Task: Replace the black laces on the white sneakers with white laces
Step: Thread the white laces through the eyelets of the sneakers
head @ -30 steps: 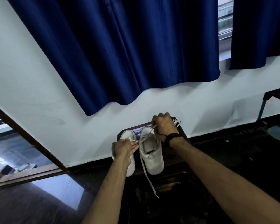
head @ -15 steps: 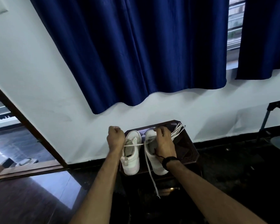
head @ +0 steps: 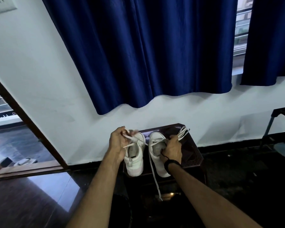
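no readable text, labels, brands or numbers on any surface in view

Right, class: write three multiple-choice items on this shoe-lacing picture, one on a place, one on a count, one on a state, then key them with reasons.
1. Where do the white sneakers stand?
A. on a dark low table by the wall
B. on the windowsill
C. on a chair

2. How many sneakers are in view?
A. one
B. two
C. four

3. What is the left hand doing?
A. lying flat on the floor
B. gripping a white lace
C. holding the curtain

Answers:
1 A: both shoes sit on the dark table under the blue curtain.
2 B: one shoe lies before each hand.
3 B: its fingers curl round the white lace above the left shoe, while the right hand grips the right shoe's lace.
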Available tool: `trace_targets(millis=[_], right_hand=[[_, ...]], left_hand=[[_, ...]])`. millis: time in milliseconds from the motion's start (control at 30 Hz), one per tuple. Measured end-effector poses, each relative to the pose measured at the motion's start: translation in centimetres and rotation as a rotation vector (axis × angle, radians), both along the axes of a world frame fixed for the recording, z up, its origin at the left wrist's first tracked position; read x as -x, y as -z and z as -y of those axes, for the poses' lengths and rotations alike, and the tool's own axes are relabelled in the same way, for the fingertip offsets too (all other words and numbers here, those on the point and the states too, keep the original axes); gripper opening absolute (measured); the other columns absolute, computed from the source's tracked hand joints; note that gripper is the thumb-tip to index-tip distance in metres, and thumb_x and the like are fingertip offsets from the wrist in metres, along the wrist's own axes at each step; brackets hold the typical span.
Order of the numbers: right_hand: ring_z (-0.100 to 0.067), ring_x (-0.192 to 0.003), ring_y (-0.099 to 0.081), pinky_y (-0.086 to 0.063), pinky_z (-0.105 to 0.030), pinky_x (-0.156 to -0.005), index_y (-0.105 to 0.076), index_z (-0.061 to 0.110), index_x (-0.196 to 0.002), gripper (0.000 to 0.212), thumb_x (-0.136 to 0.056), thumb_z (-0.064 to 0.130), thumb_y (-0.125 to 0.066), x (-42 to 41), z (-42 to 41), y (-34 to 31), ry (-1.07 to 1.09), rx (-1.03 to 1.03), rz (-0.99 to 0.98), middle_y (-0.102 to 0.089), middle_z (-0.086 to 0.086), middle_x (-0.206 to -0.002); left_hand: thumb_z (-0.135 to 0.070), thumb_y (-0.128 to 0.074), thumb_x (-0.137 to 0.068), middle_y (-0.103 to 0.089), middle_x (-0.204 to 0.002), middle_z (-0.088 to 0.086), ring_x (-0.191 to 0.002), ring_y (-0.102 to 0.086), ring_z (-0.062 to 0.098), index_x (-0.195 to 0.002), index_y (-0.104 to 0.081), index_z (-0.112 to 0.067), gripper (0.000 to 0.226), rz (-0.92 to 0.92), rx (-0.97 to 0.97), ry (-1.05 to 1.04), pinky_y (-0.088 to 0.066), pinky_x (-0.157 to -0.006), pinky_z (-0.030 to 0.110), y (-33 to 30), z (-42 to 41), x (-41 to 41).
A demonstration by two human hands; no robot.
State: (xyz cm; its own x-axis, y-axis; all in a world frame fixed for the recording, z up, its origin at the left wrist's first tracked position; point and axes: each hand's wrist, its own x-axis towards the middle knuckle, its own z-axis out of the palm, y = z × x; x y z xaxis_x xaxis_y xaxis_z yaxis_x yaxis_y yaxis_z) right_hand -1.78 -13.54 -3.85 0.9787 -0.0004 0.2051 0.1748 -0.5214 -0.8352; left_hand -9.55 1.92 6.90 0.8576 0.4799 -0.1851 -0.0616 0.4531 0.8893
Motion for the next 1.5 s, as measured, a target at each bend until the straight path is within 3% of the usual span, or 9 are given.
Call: trace_targets(millis=[133,267,367,533,667,800,967,1300,1500], right_hand=[[-0.034,-0.112,-0.045,-0.046,-0.041,-0.080,-0.043,0.010,-0.115,0.036,-0.081,0.006,-0.054,0.1,-0.1,-0.2,0.003,0.043,-0.087,-0.055,-0.013,-0.112],[-0.033,-0.114,-0.045,-0.046,-0.039,-0.081,-0.048,0.010,-0.116,0.035,-0.082,0.013,-0.056,-0.4,-0.2,0.3,-0.032,0.177,-0.090,-0.052,-0.011,-0.118],[-0.032,-0.113,-0.050,-0.048,-0.037,-0.083,-0.058,0.017,-0.117,0.036,-0.081,0.017,-0.055,-1.1,0.2,0.7,-0.059,0.194,-0.133,-0.055,-0.010,-0.116],[-0.033,-0.111,-0.051,-0.047,-0.038,-0.085,-0.062,0.015,-0.111,0.026,-0.087,0.020,-0.050,-1.6,0.2,1.1,0.000,0.095,-0.138,-0.056,-0.012,-0.117],[-0.035,-0.112,-0.048,-0.047,-0.041,-0.086,-0.057,0.009,-0.112,0.026,-0.088,0.019,-0.050,-1.4,-0.4,1.2,0.017,0.128,-0.132,-0.051,-0.013,-0.121],[-0.037,-0.113,-0.047,-0.046,-0.041,-0.087,-0.051,0.007,-0.113,0.029,-0.085,0.018,-0.053,-1.5,-0.7,1.2,0.007,0.162,-0.123,-0.050,-0.015,-0.121],[-0.035,-0.114,-0.047,-0.047,-0.040,-0.087,-0.052,0.008,-0.114,0.029,-0.086,0.017,-0.054,-1.6,-0.6,1.3,-0.021,0.168,-0.134,-0.050,-0.014,-0.121],[-0.035,-0.112,-0.049,-0.043,-0.039,-0.092,-0.055,0.009,-0.115,0.026,-0.091,0.019,-0.050,-1.7,-0.2,1.6,-0.056,0.138,-0.113,-0.052,-0.014,-0.120],[-0.034,-0.114,-0.047,-0.041,-0.038,-0.095,-0.054,0.010,-0.117,0.027,-0.090,0.016,-0.053,-1.9,-0.2,1.6,-0.068,0.174,-0.091,-0.050,-0.012,-0.122]], left_hand=[[-0.019,-0.062,-0.086,-0.039,-0.047,-0.003,-0.036,-0.036,0.012,-0.066,-0.043,-0.017,0.027,-0.382,-0.526,0.038,-0.032,-0.044,0.020,2.1,0.6,-0.9],[-0.049,-0.068,-0.068,-0.068,-0.099,0.007,-0.100,-0.061,0.023,-0.082,-0.060,-0.025,0.029,-0.672,-1.261,0.258,-0.047,-0.087,0.031,4.7,1.7,-1.6],[-0.042,-0.059,-0.082,-0.070,-0.107,0.012,-0.112,-0.059,0.027,-0.086,-0.068,-0.015,0.029,-0.710,-1.488,0.253,-0.036,-0.106,0.037,5.1,2.7,-2.0],[-0.013,-0.060,-0.081,-0.073,-0.080,0.002,-0.085,-0.062,0.015,-0.076,-0.078,-0.017,0.019,-0.545,-1.071,-0.019,-0.039,-0.072,0.018,4.3,2.5,-0.8],[-0.013,-0.064,-0.078,-0.070,-0.079,-0.003,-0.088,-0.064,0.018,-0.069,-0.077,-0.018,0.017,-0.523,-0.925,-0.119,-0.042,-0.073,0.021,4.1,3.1,0.1],[-0.037,-0.048,-0.096,-0.070,-0.060,0.008,-0.040,-0.056,0.018,-0.065,-0.069,-0.007,0.048,-0.590,-0.816,0.200,-0.036,-0.042,0.022,3.7,3.6,0.1],[-0.031,-0.053,-0.079,-0.070,-0.072,0.000,-0.085,-0.069,0.022,-0.084,-0.067,-0.011,0.026,-0.821,-1.420,0.167,-0.049,-0.075,0.026,3.8,3.8,0.7],[-0.004,-0.041,-0.086,-0.072,-0.069,0.019,-0.049,-0.065,0.026,-0.071,-0.057,-0.005,0.022,-0.707,-1.141,0.260,-0.039,-0.038,0.019,6.0,5.6,-2.4],[-0.045,-0.044,-0.087,-0.070,-0.106,0.019,-0.104,-0.064,0.034,-0.102,-0.071,-0.004,0.051,-0.743,-1.341,0.055,-0.050,-0.090,0.034,6.4,5.3,-2.8]])
